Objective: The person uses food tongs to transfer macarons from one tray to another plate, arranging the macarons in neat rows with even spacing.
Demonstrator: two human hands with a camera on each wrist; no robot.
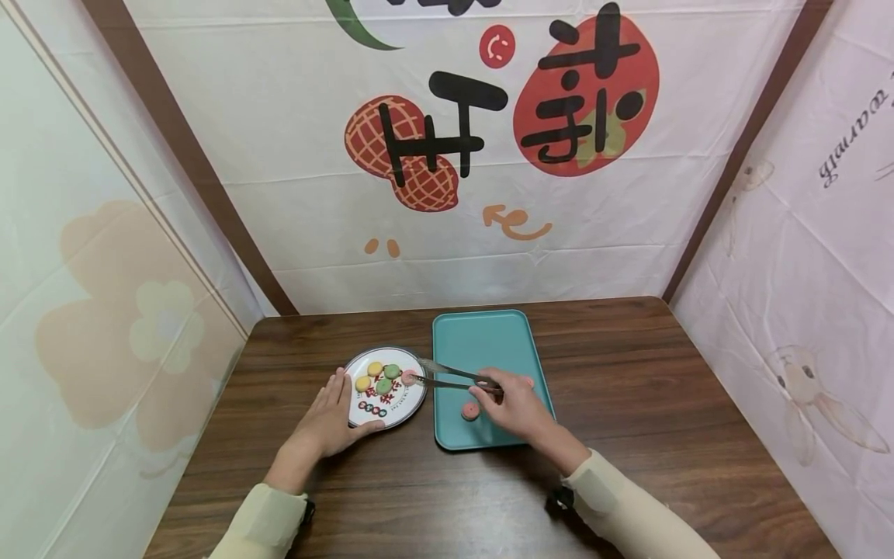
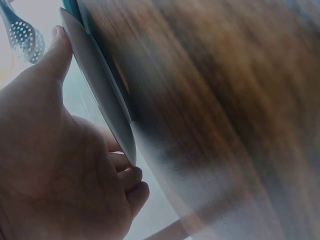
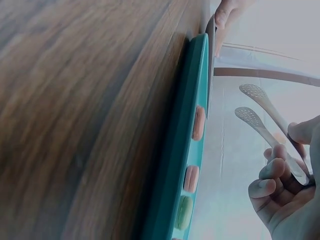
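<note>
My left hand [image 1: 328,419] rests against the near-left rim of a white plate [image 1: 401,411], its fingers along the left side and its thumb along the near edge. On the plate lie yellow macarons [image 1: 363,383], green macarons [image 1: 384,386] and one pink macaron [image 1: 408,377]. My right hand [image 1: 517,404] grips metal tongs [image 1: 454,376] with perforated tips. Those tips stand apart above the plate's right side, close to the pink macaron; in the right wrist view nothing is between them.
A teal tray [image 1: 485,334] stands right of the plate. On it are pink macarons [image 3: 198,123] and a green macaron [image 3: 185,212], the green one hidden under my right hand in the head view. Both sit on a brown wooden table [image 1: 628,365], with printed cloth walls behind and beside.
</note>
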